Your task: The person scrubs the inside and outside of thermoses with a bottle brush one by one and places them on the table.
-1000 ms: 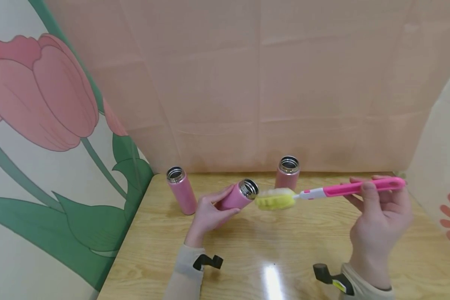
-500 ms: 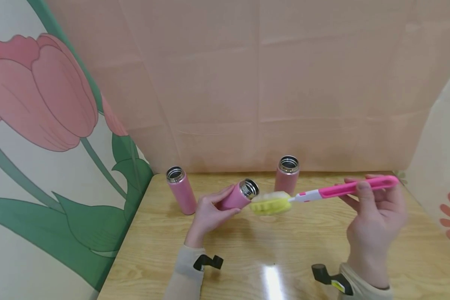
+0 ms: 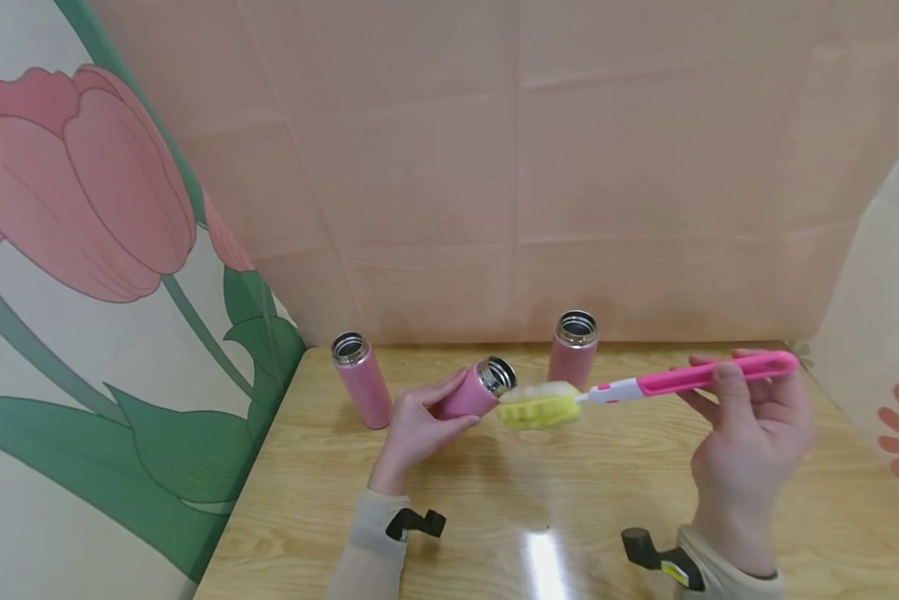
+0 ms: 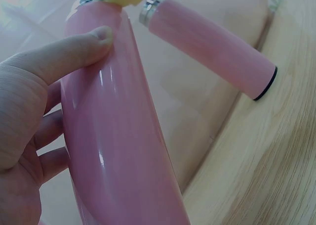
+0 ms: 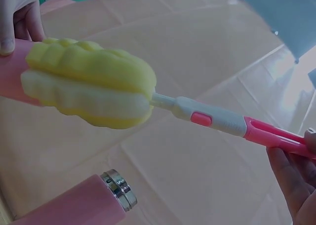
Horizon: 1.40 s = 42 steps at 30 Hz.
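My left hand (image 3: pixel 417 427) grips a pink metal bottle (image 3: pixel 467 397) round its body, tilted with the bare steel mouth toward the right. In the left wrist view, the thumb lies along the front of this bottle (image 4: pixel 116 126). My right hand (image 3: pixel 749 450) holds a bottle brush by its pink handle (image 3: pixel 677 381), thumb on top and fingers beneath. The brush's yellow and white sponge head (image 3: pixel 541 407) overlaps the lower edge of the bottle's mouth in the head view. Seen from the right wrist, the sponge (image 5: pixel 91 84) hides the mouth entirely.
Two more lidless pink bottles stand upright on the wooden table (image 3: pixel 307 517): one at the left (image 3: pixel 367 387), another at the back (image 3: pixel 571 354) behind the brush. A beige cloth backdrop (image 3: pixel 524 167) rises along the table's rear edge, with a tulip-painted panel (image 3: pixel 104 192) at left.
The brush in my right hand has shifted slightly left and down, bringing its sponge up against the bottle's mouth in view. During the last half second it barely moved. My left hand stays put.
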Each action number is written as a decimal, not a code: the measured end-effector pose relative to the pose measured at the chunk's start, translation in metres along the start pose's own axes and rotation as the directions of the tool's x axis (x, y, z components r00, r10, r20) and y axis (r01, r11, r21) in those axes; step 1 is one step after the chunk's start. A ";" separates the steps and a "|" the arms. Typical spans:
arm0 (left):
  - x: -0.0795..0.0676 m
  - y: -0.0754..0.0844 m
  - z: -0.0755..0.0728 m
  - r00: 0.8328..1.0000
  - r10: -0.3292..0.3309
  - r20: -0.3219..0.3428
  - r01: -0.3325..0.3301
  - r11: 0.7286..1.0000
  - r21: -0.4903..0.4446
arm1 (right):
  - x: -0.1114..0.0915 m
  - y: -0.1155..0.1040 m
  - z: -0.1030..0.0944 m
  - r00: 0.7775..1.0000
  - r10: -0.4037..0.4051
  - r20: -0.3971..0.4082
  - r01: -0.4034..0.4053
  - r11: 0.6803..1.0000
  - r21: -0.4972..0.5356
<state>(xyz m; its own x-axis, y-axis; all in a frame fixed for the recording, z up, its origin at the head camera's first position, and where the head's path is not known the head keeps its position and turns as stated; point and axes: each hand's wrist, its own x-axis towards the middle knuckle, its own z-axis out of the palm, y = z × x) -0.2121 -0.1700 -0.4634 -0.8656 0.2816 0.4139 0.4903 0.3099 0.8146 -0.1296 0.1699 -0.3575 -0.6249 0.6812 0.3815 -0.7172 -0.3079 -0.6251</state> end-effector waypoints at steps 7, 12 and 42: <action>0.000 0.000 0.000 1.000 -0.004 0.005 0.004 1.000 0.001 | 0.001 0.001 -0.001 1.000 0.004 0.002 -0.004 1.000 0.023; 0.001 -0.001 0.002 0.999 0.036 0.008 -0.036 0.999 -0.008 | 0.000 0.002 -0.001 1.000 0.007 0.005 -0.008 0.999 0.049; 0.002 0.010 0.010 0.989 -0.146 0.023 0.148 0.970 -0.193 | 0.016 0.013 -0.011 0.974 0.143 -0.176 -0.075 0.935 0.346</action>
<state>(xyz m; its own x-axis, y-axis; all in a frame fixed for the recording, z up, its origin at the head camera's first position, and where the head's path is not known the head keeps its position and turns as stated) -0.2076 -0.1577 -0.4583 -0.9256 0.2538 0.2809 0.3280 0.1673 0.9297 -0.1457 0.1843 -0.3670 -0.6570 0.7362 0.1624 -0.7306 -0.5687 -0.3779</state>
